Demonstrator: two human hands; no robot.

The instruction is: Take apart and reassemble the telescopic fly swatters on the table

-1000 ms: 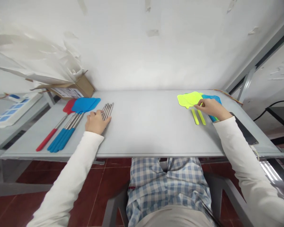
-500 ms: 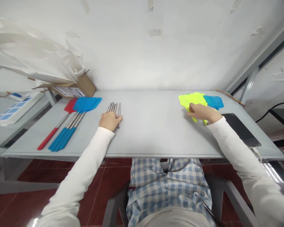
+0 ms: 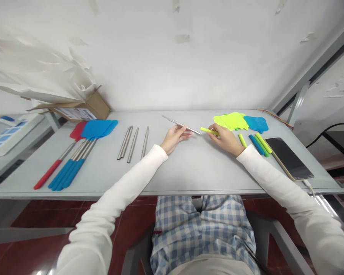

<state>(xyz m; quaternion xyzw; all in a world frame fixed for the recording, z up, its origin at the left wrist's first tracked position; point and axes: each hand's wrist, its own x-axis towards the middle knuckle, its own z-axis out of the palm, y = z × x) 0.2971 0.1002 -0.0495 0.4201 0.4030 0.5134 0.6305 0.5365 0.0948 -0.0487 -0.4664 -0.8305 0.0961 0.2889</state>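
Note:
Near the middle of the table, my left hand [image 3: 175, 138] grips a thin metal rod [image 3: 192, 130], held slanting with its lower end to the right. Facing that end is a yellow-green handle grip [image 3: 205, 130], pinched in my right hand [image 3: 224, 138]; a small gap separates the two. Several loose metal rods [image 3: 132, 145] lie left of my left hand. Beyond my right hand rest yellow-green fly swatter heads [image 3: 231, 120] and a blue swatter head [image 3: 257, 124]. Beside my right wrist lie more grips: yellow-green [image 3: 263, 143], blue [image 3: 256, 144] and a partly covered green one.
Fly swatters with blue handles [image 3: 67, 173] and one with a red handle [image 3: 47, 174] lie at the left. A cardboard box [image 3: 99, 107] stands at the back left. A phone [image 3: 291, 158] with a cable lies at the right, near the table's front edge [image 3: 200, 192].
My left hand has left the group of rods and moved right with one rod. My right hand has come away from the swatter heads, towards the middle, now holding a yellow-green grip.

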